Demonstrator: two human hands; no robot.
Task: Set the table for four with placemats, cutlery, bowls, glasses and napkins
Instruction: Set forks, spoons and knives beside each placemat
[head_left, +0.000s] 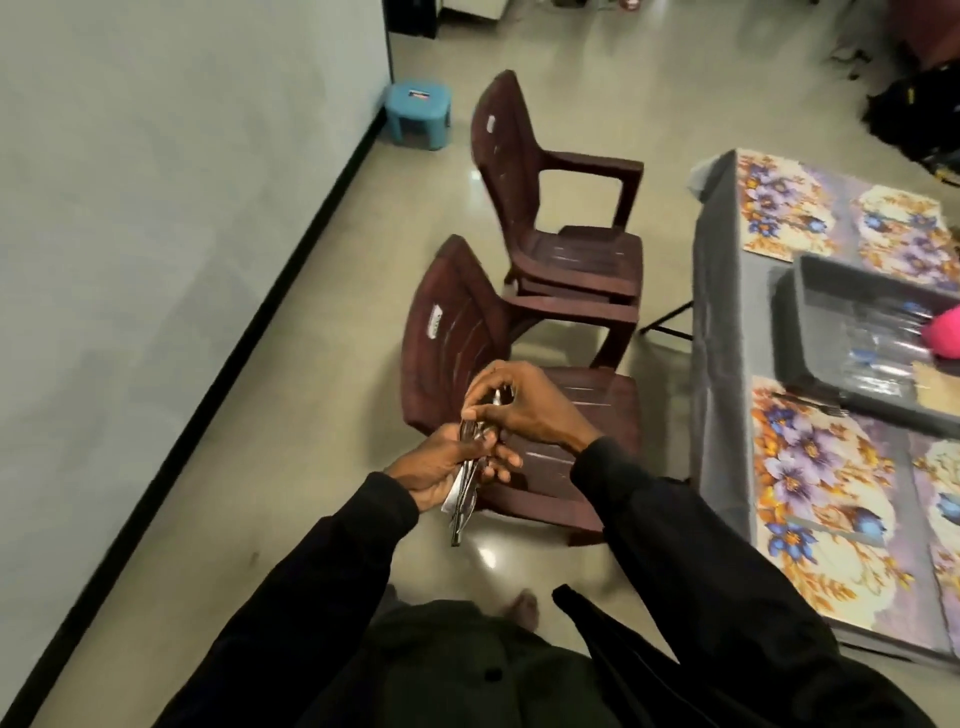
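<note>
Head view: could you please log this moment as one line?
left hand: grips cutlery | right hand: pinches its top | placemats: on table

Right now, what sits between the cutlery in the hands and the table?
Head view: the seat of the nearer brown chair fills that stretch, then a strip of floor before the table. The left hand and right hand both hold the cutlery.

Grey-clothed table (719, 312): floral placemats (810, 499), grey tub (802, 332) between them, fork (810, 401) beside tub.

Your 1 head camera looks forward and steeply down, close above your left hand (441, 465) and right hand (524, 408); the table (719, 322) lies at the right edge.
</note>
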